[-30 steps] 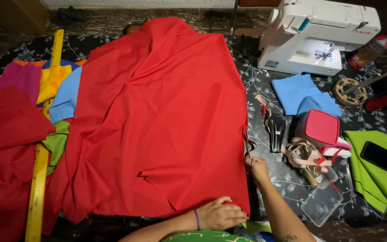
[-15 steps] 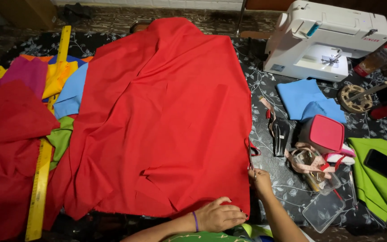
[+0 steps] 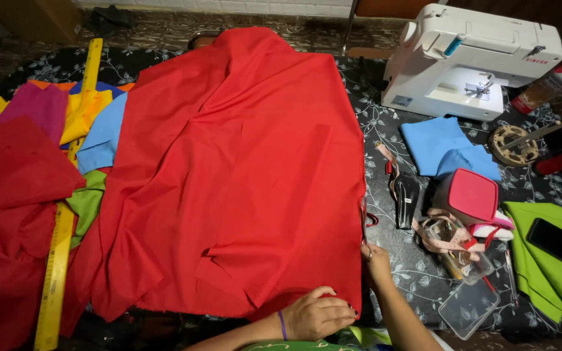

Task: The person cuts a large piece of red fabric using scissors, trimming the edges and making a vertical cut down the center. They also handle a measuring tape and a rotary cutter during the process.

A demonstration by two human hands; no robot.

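Note:
A large red cloth lies spread over the table. My left hand, with a purple band at the wrist, presses on the cloth's near edge by its right corner. My right hand is at the cloth's right edge, fingers closed on what looks like a pair of scissors pointing away along that edge. Their blades are thin and partly hidden by the cloth.
A white sewing machine stands at the back right. Blue cloth, a pink-lidded box, a clear box, green cloth with a phone and thread spools fill the right. A yellow ruler and coloured fabrics lie left.
The view has tilted slightly, so everything sits lower in the frame. Both hands stay at the same corner of the red cloth.

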